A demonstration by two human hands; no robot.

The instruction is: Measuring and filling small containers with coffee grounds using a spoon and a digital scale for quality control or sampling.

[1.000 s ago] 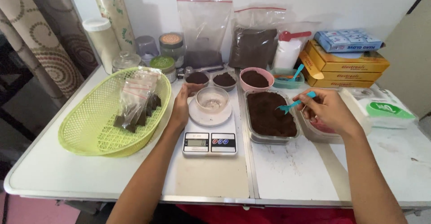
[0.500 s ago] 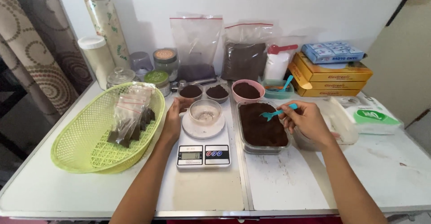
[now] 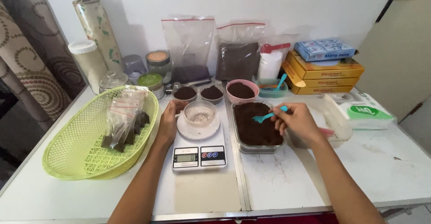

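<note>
My right hand (image 3: 297, 124) holds a small blue spoon (image 3: 267, 115) over a clear rectangular tub of dark brown powder (image 3: 256, 126). The spoon's bowl points left, just above the powder. My left hand (image 3: 169, 121) rests against the left side of a small clear cup (image 3: 199, 114) that stands on a white digital kitchen scale (image 3: 199, 147). The cup looks nearly empty, with a light dusting inside.
A green plastic basket (image 3: 81, 161) with small filled bags lies at the left. Bowls of dark powder (image 3: 242, 90), jars, two zip bags, a paper roll, yellow boxes (image 3: 323, 73) and a tissue pack (image 3: 363, 112) line the back and right of the white table.
The view has shifted slightly. My right hand has brought the blue spoon leftward and lower over the tub of powder. My left hand stays at the cup on the scale.
</note>
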